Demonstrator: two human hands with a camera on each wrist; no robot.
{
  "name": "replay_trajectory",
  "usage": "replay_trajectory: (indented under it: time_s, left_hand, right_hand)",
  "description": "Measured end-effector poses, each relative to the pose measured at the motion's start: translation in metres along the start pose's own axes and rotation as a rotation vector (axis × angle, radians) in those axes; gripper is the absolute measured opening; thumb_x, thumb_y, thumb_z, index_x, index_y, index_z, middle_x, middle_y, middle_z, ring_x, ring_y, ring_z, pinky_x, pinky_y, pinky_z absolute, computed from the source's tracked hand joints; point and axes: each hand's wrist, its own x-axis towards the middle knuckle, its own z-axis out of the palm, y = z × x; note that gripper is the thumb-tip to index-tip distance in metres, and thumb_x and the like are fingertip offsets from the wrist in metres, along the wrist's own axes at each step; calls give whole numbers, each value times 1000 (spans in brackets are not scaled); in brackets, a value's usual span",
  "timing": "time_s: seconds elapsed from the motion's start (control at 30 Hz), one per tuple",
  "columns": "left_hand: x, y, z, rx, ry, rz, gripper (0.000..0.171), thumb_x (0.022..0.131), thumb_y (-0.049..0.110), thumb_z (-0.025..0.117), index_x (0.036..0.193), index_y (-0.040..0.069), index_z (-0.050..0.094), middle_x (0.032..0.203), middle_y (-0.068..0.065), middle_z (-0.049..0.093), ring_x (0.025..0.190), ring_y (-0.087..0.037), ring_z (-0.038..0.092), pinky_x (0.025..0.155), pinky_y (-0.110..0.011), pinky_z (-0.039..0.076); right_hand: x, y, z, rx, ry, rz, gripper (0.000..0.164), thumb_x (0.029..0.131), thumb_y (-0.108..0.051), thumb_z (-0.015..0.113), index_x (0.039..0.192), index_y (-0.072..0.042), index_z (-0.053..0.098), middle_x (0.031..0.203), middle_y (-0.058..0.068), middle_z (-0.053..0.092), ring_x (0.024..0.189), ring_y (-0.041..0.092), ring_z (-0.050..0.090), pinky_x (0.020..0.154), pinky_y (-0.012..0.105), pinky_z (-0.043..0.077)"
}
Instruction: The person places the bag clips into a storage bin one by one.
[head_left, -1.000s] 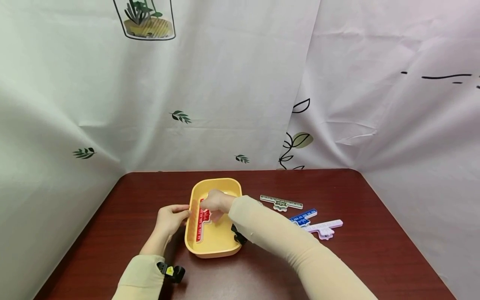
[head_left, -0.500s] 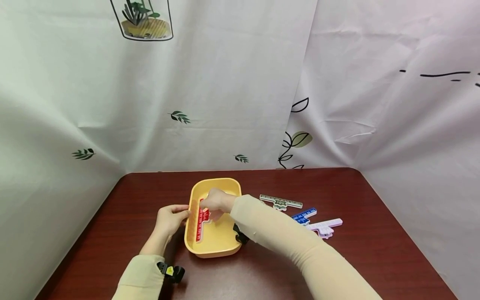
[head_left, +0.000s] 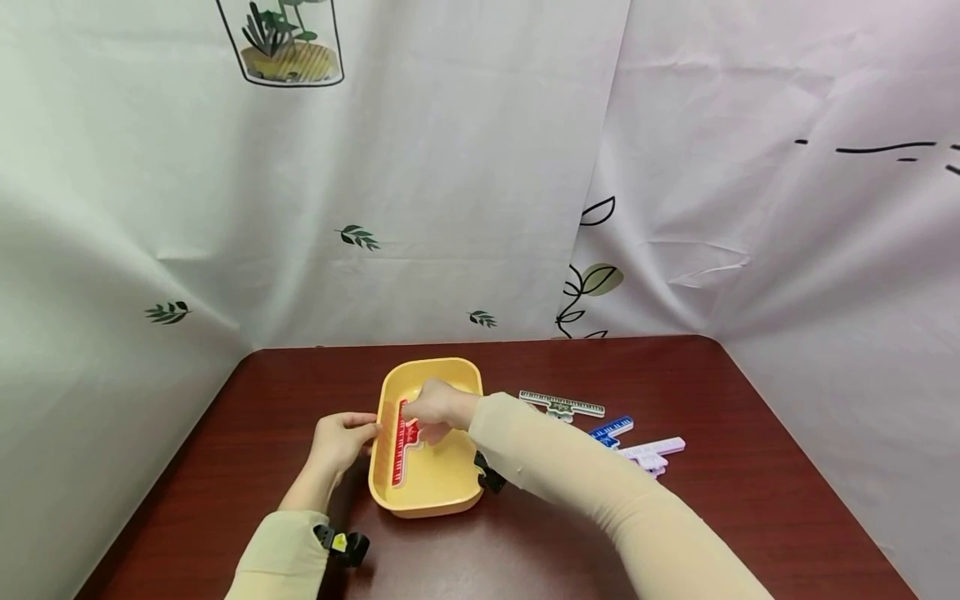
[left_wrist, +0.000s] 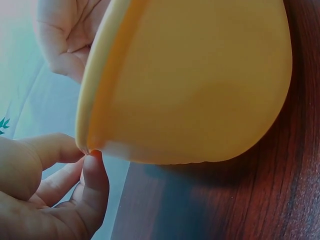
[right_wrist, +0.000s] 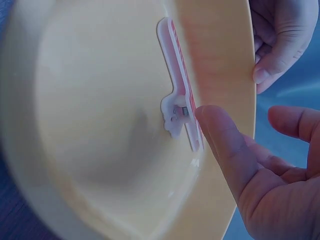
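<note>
A yellow plastic tray (head_left: 438, 498) stands on the table with a red clip (head_left: 400, 467) inside, lying along its left side. The clip has a long bar with white piano-key markings, and its spring shows in the right wrist view. My left hand (head_left: 337, 442) pinches the tray's left rim between thumb and fingers, as the left wrist view shows. My right hand (head_left: 435, 408) reaches into the tray. One extended finger (right_wrist: 220, 127) has its tip right at the clip's red face, while another digit stands apart from it.
To the right of the tray lie a dark green clip (head_left: 562, 406), a blue clip (head_left: 613, 429) and a lilac clip (head_left: 652, 452), the last two partly hidden by my right sleeve. A patterned white cloth (head_left: 420, 167) hangs behind the table (head_left: 247, 450).
My right wrist and sleeve have shifted slightly to the right, hiding a bit more of the lilac clip. The left hand, tray and red clip stay in place.
</note>
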Motion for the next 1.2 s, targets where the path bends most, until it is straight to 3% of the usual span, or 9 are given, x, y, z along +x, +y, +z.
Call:
replay_trajectory:
  time_s: [0.17,0.37,0.63,1.2]
  left_hand:
    - [1,-1,1,9,4,-11,28,85,3,63,109,-13,63,97,-22,66,64,-12,62,59,-30,57]
    - [0,-2,0,16,4,-19,28,85,3,62,108,-13,63,101,-23,64,65,-11,62,59,-30,57]
    - [-1,-1,0,10,-2,-25,27,86,4,62,107,-13,63,91,-17,66,65,-14,62,59,-30,57]
    - [0,-1,1,40,-8,-35,28,87,6,62,109,-12,62,102,-25,63,64,-14,63,60,-32,57]
  right_hand:
    - [-1,3,-3,18,-2,-6,28,88,-17,59,103,6,64,97,19,67,81,29,71,62,35,59]
    - [0,7,-4,49,1,-22,31,85,-15,60,101,12,62,98,21,67,80,30,70,63,37,59]
    - [-2,8,-4,62,2,-23,29,83,-14,62,97,11,62,95,22,68,80,31,70,61,36,59]
    - [-8,14,-5,59,-20,-35,24,85,-14,60,96,6,64,89,17,68,80,29,71,63,37,59]
